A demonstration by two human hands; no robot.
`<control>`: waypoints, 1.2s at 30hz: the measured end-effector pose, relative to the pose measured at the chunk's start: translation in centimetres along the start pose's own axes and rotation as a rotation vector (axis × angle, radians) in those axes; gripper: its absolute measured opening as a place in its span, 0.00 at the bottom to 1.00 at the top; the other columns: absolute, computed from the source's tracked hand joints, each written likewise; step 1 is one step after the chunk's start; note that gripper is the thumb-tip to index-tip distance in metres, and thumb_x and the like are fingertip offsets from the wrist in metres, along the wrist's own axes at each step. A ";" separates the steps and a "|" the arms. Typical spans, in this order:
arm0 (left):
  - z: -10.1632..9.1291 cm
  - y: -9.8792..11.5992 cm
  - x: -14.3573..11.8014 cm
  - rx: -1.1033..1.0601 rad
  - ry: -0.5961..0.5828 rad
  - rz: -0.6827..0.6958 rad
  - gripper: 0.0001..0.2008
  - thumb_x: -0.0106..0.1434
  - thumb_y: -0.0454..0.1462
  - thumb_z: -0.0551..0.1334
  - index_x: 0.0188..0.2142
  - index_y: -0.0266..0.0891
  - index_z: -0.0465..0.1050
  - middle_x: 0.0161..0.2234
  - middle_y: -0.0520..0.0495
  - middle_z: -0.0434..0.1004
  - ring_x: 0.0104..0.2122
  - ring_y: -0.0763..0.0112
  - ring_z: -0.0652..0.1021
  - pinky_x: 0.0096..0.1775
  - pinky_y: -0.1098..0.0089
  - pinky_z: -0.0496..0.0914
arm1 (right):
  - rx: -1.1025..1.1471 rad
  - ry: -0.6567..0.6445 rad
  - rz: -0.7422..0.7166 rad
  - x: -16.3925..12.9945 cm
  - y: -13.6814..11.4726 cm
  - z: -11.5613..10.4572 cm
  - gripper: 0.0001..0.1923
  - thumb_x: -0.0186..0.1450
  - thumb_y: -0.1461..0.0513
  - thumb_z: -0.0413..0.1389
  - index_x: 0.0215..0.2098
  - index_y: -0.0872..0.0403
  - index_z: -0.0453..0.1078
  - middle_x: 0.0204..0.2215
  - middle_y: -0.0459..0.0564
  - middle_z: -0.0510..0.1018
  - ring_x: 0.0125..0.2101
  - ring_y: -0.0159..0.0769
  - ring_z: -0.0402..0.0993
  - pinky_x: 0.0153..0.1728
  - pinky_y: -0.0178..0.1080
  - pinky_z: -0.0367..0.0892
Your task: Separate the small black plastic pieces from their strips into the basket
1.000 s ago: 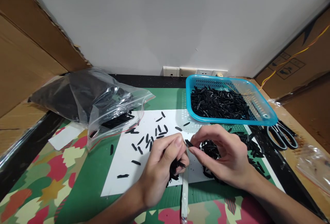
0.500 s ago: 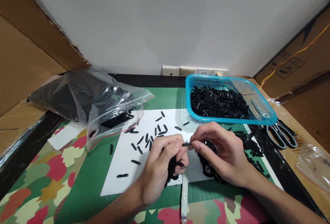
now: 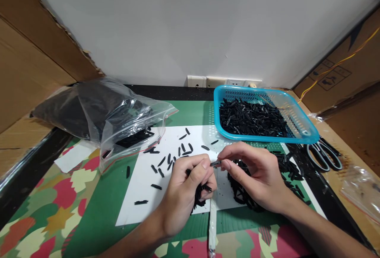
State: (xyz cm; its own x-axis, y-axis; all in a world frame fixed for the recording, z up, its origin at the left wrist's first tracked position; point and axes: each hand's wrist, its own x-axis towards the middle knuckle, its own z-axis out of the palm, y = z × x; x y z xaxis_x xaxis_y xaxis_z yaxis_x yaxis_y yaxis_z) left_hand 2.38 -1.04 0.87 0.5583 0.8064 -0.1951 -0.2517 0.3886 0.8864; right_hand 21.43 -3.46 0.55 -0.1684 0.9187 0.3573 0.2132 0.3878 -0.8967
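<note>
Two hands at work, near centre of table [image 3: 97, 210]. Left hand [image 3: 185, 194] curled closed round a bundle of black pieces [image 3: 200, 192], thumb and forefinger pinched toward the right hand. Right hand [image 3: 255, 179] pinching one small black piece [image 3: 215, 164] between thumb and forefinger, other fingers loosely bent; piece held level, just above the white sheet [image 3: 142, 198], its left end meeting the left hand's fingertips. Exact contact between piece and left fingertips too small to tell.

Loose pile of black pieces [image 3: 282, 167] under and right of the right hand, on the sheet's right part. Scattered black pieces [image 3: 169, 159] on the sheet, far-left of the hands, well spread. Blue basket [image 3: 305, 133] at far right, holding a heap of the same black pieces. Clear zip bag [image 3: 118, 123] at far left, dark contents inside, mouth toward the sheet. Scissors [image 3: 325, 157] just right of the basket's near corner, lying flat. White strip [image 3: 212, 226] running near-far below the hands, crossing the sheet's near edge.
</note>
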 end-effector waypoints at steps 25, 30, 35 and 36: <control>-0.1 -0.2 0.1 -0.118 -0.016 -0.086 0.20 0.74 0.43 0.56 0.25 0.39 0.59 0.20 0.56 0.61 0.19 0.80 0.58 0.21 0.78 0.53 | -0.574 0.183 -0.491 0.7 0.9 -1.5 0.11 0.68 0.77 0.60 0.42 0.58 0.75 0.36 0.55 0.82 0.36 0.38 0.79 0.37 0.39 0.75; -0.1 0.0 0.2 -0.122 0.037 -0.113 0.20 0.72 0.44 0.57 0.25 0.40 0.59 0.19 0.56 0.61 0.18 0.80 0.58 0.20 0.80 0.51 | -0.955 0.483 -0.350 1.8 1.6 -4.9 0.06 0.69 0.72 0.62 0.40 0.57 0.79 0.39 0.58 0.82 0.41 0.46 0.78 0.44 0.48 0.73; -0.2 0.0 0.3 -0.086 0.092 -0.153 0.19 0.71 0.47 0.58 0.26 0.41 0.58 0.20 0.57 0.61 0.17 0.80 0.58 0.17 0.81 0.48 | -0.752 0.283 -0.364 1.3 1.0 -3.8 0.08 0.70 0.72 0.61 0.44 0.57 0.80 0.45 0.59 0.80 0.46 0.46 0.77 0.47 0.48 0.74; -0.2 0.0 0.4 -0.079 0.107 -0.164 0.19 0.71 0.47 0.58 0.27 0.41 0.58 0.20 0.57 0.61 0.17 0.80 0.58 0.17 0.81 0.48 | -0.653 0.188 -0.374 1.1 0.7 -3.0 0.08 0.70 0.72 0.61 0.45 0.57 0.79 0.44 0.59 0.80 0.45 0.44 0.77 0.45 0.46 0.74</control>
State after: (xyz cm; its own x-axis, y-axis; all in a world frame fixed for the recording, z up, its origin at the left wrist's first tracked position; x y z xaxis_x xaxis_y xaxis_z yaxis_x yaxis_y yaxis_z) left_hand 2.45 -0.67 0.70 0.5107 0.7707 -0.3811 -0.2279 0.5488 0.8043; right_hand 24.27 -1.98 1.12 -0.1868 0.6927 0.6966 0.7084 0.5862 -0.3930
